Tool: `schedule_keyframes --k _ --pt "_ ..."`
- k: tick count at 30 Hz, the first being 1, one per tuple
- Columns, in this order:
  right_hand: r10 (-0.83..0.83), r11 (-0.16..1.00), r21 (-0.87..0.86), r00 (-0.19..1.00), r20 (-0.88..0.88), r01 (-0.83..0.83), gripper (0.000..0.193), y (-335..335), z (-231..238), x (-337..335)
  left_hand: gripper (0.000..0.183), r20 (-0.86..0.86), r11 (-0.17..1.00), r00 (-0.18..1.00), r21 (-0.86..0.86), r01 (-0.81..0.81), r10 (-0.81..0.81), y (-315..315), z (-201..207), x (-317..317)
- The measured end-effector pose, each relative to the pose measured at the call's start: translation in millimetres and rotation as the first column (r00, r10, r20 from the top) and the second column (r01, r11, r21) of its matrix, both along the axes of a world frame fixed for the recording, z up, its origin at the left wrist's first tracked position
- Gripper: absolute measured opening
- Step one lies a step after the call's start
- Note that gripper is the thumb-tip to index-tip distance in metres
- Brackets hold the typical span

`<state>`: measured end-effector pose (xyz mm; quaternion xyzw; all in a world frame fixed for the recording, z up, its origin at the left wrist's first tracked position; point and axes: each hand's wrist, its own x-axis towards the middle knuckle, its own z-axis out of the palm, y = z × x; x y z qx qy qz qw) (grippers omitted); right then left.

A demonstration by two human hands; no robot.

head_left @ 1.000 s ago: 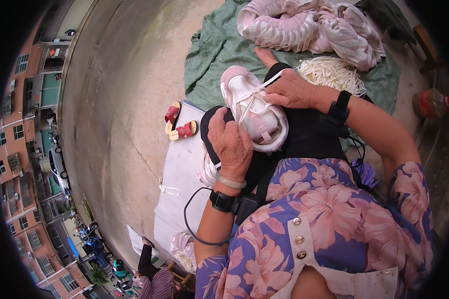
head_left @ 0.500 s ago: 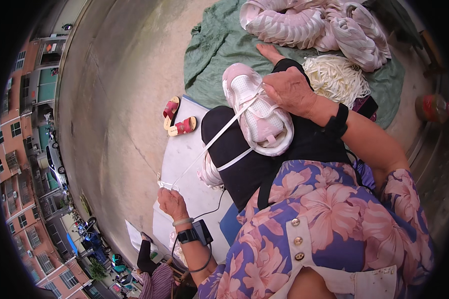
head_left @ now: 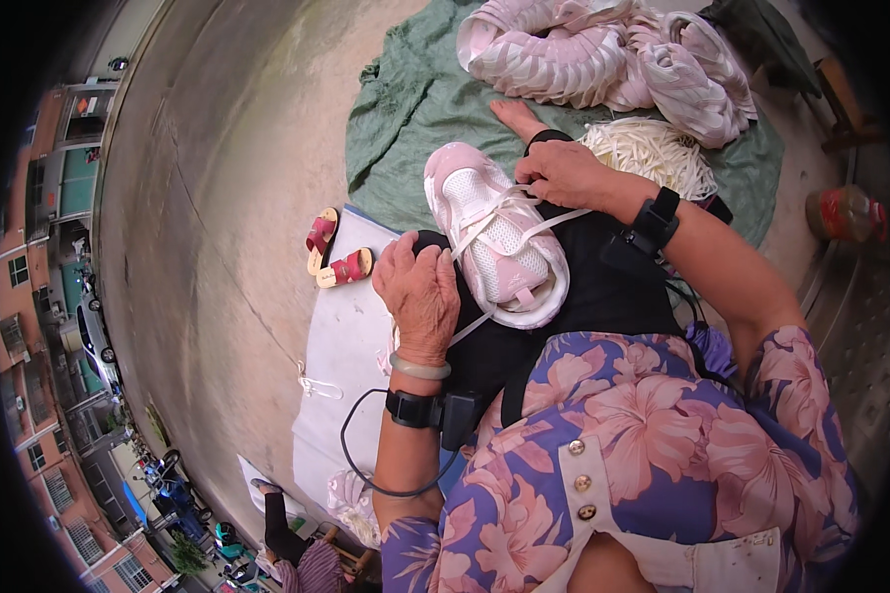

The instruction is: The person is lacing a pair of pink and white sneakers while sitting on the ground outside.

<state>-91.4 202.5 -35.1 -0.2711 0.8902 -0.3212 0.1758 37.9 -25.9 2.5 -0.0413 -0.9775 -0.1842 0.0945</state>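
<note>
A pink-and-white sneaker [head_left: 499, 232] rests across my black-trousered thighs, toe pointing away from me. White shoelace [head_left: 485, 219] crosses its tongue, and loose lengths trail off to both sides. At the sneaker's right edge, my right hand [head_left: 571, 178] is closed, pinching the lace near the eyelets. My left hand [head_left: 417, 296] is by the left edge with curled fingers; a strand of lace reaches its fingertips, partly hidden by the hand.
Beyond my feet, a green cloth [head_left: 400, 128] holds bundled pink-and-white shoe uppers [head_left: 554, 64] and a heap of white laces [head_left: 653, 153]. Red-strapped sandals [head_left: 344, 267] lie on the left by a pale board [head_left: 341, 336]. A plastic jar [head_left: 841, 214] stands right.
My left hand has come from the far lower left up to the sneaker, and the stretched lace has gone slack. My right hand stays by the sneaker, its grip shifted along the eyelets.
</note>
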Motion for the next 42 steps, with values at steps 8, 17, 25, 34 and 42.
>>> schedule_keyframes --k 8,17,25,34,42 --pt "0.002 0.999 -0.051 0.987 -0.160 -0.010 0.013 3.6 -14.7 11.4 0.015 -0.017 1.000 1.000 0.008 -0.003 0.003 5.2 -11.5 2.9" --pt "0.239 0.689 -0.514 0.509 0.827 0.510 0.017 2.1 19.5 -7.6 0.005 -0.127 0.999 0.992 -0.035 0.008 -0.012 11.0 -0.4 1.6" --pt "0.246 0.472 -0.368 0.281 0.927 0.801 0.027 -8.8 26.2 -0.1 0.005 -0.095 0.998 0.994 -0.033 0.060 -0.063 11.8 21.5 13.0" --pt "0.129 0.624 -0.395 0.410 0.903 0.674 0.029 -20.0 14.1 11.1 0.011 -0.189 0.935 0.954 -0.314 0.167 -0.234 -38.3 67.7 76.9" --pt "-0.025 0.759 -0.413 0.656 0.754 0.503 0.021 -7.3 8.2 29.8 0.006 -0.147 0.910 0.986 -0.415 0.010 -0.079 -75.9 82.0 132.2"
